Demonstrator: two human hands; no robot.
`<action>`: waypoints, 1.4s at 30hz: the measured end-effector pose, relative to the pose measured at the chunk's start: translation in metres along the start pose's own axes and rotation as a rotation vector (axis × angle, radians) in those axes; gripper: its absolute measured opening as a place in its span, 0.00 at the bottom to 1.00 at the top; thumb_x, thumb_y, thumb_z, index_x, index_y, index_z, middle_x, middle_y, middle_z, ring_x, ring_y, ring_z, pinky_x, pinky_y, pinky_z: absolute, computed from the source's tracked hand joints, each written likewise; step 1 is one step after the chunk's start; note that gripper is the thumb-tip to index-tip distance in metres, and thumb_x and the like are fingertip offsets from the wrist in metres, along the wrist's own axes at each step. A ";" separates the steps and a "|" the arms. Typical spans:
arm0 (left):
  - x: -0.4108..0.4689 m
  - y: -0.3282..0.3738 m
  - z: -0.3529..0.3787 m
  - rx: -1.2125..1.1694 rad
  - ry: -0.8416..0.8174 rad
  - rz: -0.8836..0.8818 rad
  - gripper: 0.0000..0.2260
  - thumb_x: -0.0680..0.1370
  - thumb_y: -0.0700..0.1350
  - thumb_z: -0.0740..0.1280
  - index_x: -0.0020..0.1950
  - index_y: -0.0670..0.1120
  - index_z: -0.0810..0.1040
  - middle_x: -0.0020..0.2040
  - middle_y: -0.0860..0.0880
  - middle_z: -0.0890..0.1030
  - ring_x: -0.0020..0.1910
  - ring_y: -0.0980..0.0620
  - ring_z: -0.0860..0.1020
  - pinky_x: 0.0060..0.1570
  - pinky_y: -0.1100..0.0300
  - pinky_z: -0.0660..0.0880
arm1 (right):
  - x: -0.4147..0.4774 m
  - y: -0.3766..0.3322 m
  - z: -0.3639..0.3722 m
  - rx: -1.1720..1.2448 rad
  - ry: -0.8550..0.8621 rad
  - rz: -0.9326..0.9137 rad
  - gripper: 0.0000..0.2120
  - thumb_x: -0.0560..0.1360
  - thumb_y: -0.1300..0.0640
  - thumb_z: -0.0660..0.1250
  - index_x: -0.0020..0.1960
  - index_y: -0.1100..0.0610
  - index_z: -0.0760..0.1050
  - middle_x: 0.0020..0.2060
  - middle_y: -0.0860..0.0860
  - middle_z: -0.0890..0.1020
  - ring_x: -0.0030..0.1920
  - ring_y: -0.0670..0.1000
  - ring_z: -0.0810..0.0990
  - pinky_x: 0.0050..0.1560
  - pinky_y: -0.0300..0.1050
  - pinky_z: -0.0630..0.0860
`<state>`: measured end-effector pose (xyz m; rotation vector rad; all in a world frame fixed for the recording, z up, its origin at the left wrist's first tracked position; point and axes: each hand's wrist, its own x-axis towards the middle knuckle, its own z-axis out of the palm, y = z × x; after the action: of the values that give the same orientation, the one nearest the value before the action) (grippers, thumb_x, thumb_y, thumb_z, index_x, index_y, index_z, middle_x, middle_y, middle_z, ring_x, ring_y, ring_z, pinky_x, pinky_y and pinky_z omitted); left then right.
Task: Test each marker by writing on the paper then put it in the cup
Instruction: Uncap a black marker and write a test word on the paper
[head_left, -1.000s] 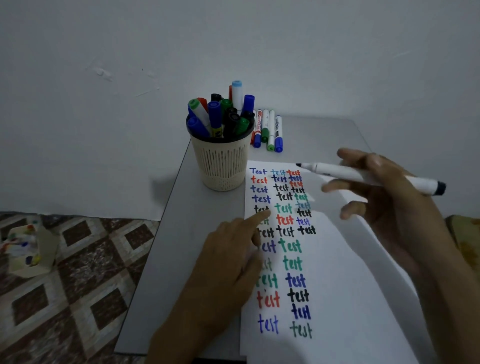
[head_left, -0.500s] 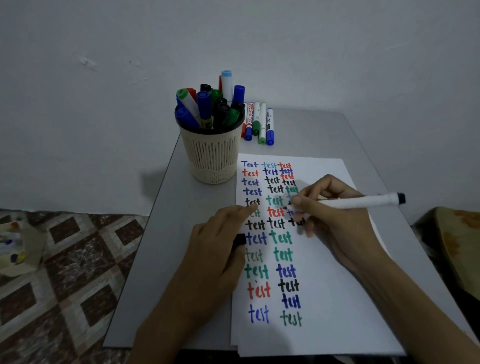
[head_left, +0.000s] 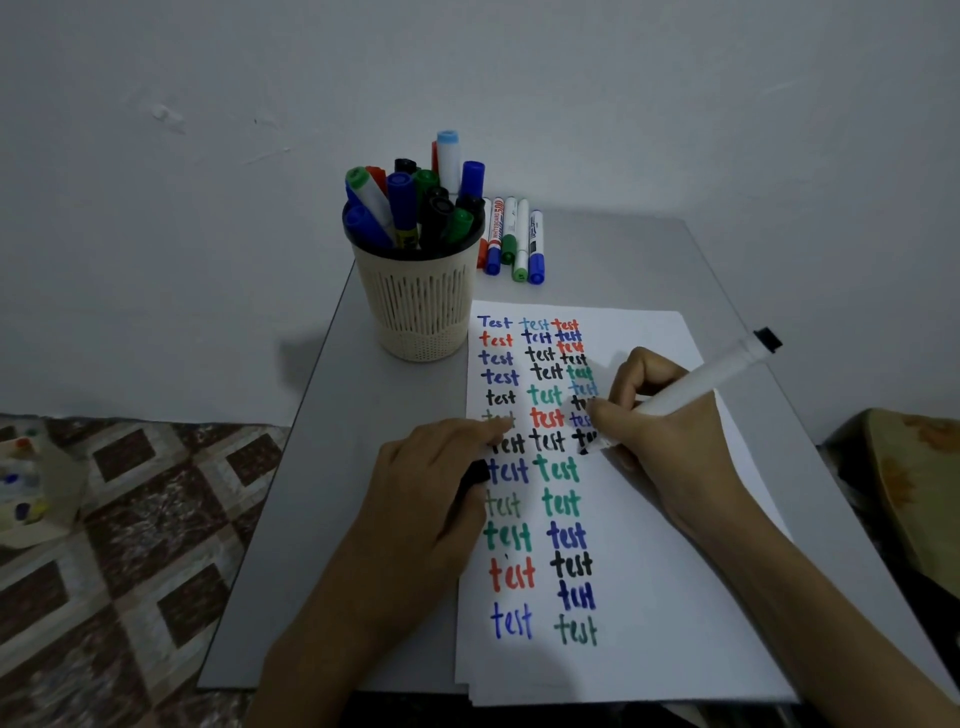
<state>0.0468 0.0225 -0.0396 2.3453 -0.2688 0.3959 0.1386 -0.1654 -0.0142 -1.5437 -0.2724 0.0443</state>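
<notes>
The cream slotted cup (head_left: 421, 312) is packed with capped markers (head_left: 402, 202); a white marker (head_left: 696, 382) is pinched by right hand (head_left: 670, 431), black cap (head_left: 475, 475) by left hand (head_left: 431, 483).

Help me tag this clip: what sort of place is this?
Likely a room at home: a small grey table beside a bare white wall, over brown-and-cream patterned floor tiles.

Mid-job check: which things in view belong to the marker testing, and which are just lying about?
Job:
white marker, gripped by the right hand, tip on the paper
black cap under the left hand
cup holding markers
loose markers behind the cup

Lying about:
cream container on the floor
patterned object at the right edge
</notes>
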 end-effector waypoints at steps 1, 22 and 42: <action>0.000 0.000 0.000 0.000 0.003 0.001 0.19 0.76 0.48 0.56 0.66 0.52 0.71 0.60 0.57 0.75 0.60 0.63 0.68 0.59 0.65 0.62 | 0.000 0.000 0.000 -0.003 -0.010 -0.003 0.15 0.64 0.73 0.70 0.30 0.66 0.63 0.22 0.54 0.70 0.21 0.45 0.68 0.24 0.35 0.66; 0.001 -0.001 -0.001 0.024 -0.013 0.011 0.18 0.76 0.47 0.56 0.64 0.53 0.72 0.59 0.59 0.74 0.60 0.64 0.68 0.58 0.68 0.61 | -0.001 0.005 -0.002 -0.051 0.017 -0.032 0.13 0.61 0.68 0.68 0.30 0.64 0.62 0.24 0.59 0.67 0.22 0.48 0.64 0.24 0.35 0.65; 0.002 -0.001 -0.001 0.022 -0.031 0.010 0.17 0.76 0.47 0.56 0.63 0.53 0.74 0.59 0.57 0.74 0.61 0.64 0.68 0.59 0.69 0.61 | -0.004 0.004 -0.003 -0.113 0.103 -0.100 0.12 0.61 0.67 0.66 0.31 0.67 0.61 0.25 0.57 0.67 0.24 0.46 0.66 0.24 0.35 0.65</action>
<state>0.0485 0.0242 -0.0388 2.3744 -0.2924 0.3697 0.1362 -0.1693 -0.0190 -1.6369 -0.2740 -0.1307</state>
